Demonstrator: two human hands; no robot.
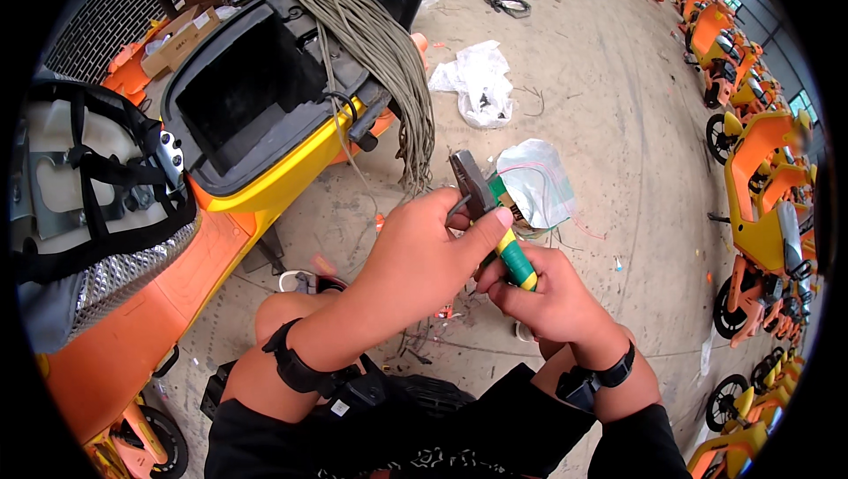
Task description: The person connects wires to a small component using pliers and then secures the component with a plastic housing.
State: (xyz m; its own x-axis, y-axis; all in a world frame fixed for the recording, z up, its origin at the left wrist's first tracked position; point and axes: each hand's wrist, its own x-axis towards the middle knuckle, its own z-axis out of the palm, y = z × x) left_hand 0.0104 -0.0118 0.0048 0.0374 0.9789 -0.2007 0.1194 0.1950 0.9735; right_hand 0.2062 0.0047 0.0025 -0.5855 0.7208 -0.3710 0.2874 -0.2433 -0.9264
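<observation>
A pair of pliers (473, 186) with a dark metal head and green-and-yellow handles is in front of me, its jaws pointing away and slightly left. My left hand (415, 245) is closed at the head end, the thumb pressed along the pliers near the pivot. A short dark strand, perhaps cable, shows between its fingers beside the jaws; where it runs is hidden. Around the handles are the curled fingers of my right hand (552, 298), with the handle ends showing above its thumb.
A yellow-and-orange vehicle body (291, 174) with an open black compartment stands left, a bundle of grey-green cord (389, 46) draped over it. Beyond my hands sits a white bag (539, 180) with pink wire. Crumpled plastic (481, 86) lies farther off. Rows of orange-yellow vehicles (767, 196) line the right.
</observation>
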